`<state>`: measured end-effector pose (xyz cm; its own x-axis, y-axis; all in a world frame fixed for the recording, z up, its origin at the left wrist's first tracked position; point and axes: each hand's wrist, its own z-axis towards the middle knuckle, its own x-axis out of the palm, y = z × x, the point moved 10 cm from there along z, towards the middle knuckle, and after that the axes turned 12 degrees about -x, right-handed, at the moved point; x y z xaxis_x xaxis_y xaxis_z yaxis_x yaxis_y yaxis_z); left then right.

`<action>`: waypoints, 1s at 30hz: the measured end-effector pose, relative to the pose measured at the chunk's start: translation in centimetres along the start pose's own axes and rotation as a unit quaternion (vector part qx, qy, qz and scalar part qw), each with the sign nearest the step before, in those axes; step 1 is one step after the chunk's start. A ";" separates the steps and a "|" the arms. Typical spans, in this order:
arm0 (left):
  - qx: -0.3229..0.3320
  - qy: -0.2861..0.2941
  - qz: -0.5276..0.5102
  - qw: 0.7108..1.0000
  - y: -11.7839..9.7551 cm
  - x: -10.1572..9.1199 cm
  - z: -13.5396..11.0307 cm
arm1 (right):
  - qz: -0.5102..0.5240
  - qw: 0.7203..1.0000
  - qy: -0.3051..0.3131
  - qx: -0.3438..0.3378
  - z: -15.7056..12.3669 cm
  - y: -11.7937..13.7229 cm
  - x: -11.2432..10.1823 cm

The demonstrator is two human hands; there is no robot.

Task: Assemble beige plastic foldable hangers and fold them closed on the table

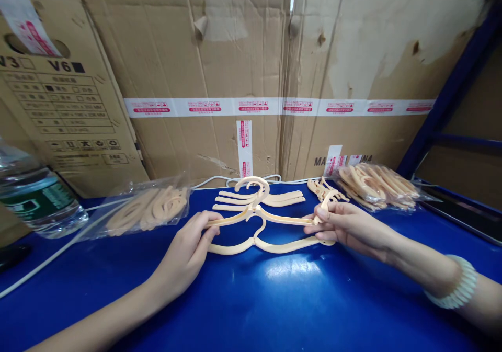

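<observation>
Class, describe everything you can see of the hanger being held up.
The hanger looks like cream plastic, with a curved hook rising from the middle and two gently sloping arms. It is held up over the blue table. The left grip pinches its left end; the right grip holds its right end, where a small cream piece shows. Both ends are partly hidden.

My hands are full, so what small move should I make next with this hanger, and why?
Probably press the small plastic piece against the right end of the held hanger: the right hand pinches that piece there, while the left hand holds the opposite end.
</observation>
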<state>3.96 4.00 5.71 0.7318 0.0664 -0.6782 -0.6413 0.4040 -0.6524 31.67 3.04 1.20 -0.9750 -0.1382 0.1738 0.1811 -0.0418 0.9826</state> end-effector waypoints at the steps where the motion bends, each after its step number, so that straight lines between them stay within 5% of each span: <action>1: 0.000 -0.001 0.001 1.000 0.0 0.0 0.0 | -0.002 1.000 0.000 0.002 0.0 0.0 0.0; 12: 0.009 0.001 0.002 1.000 -0.1 0.1 -0.1 | -0.006 1.000 0.008 0.010 -0.1 0.0 0.1; 30: 0.028 0.034 0.063 0.997 -0.4 1.1 -0.7 | -0.120 0.978 -0.078 -0.150 -0.1 2.6 -0.6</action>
<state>4.89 3.32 4.97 0.6270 0.0584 -0.7768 -0.7121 0.4473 -0.5411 32.68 2.95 3.61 -0.9976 0.0624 -0.0284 -0.0483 -0.3458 0.9371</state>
